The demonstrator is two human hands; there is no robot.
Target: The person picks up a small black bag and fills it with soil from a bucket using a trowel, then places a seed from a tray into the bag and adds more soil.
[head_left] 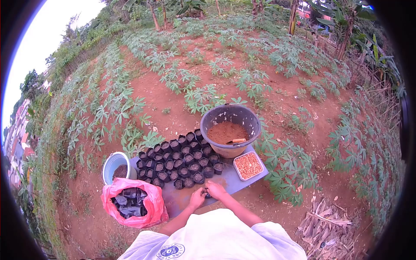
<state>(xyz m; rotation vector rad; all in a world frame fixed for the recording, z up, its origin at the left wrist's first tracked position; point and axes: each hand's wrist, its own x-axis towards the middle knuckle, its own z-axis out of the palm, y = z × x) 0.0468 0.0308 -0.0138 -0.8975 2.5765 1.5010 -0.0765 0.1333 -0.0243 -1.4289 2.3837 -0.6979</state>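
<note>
Close to my body, at the table's near edge, my left hand and my right hand meet with bent fingers. Between them shows a small black planting bag, mostly covered by the fingers. Just beyond stand rows of black planting bags filled with dark soil, packed upright side by side. To the left, a pink plastic bag gapes around flat, folded black planting bags.
A pale blue bucket with dark soil stands at left. At the table's far right are a large basin of brown soil, a wooden-handled trowel inside it, and a tray of orange-tan kernels. Leafy plants grow close by.
</note>
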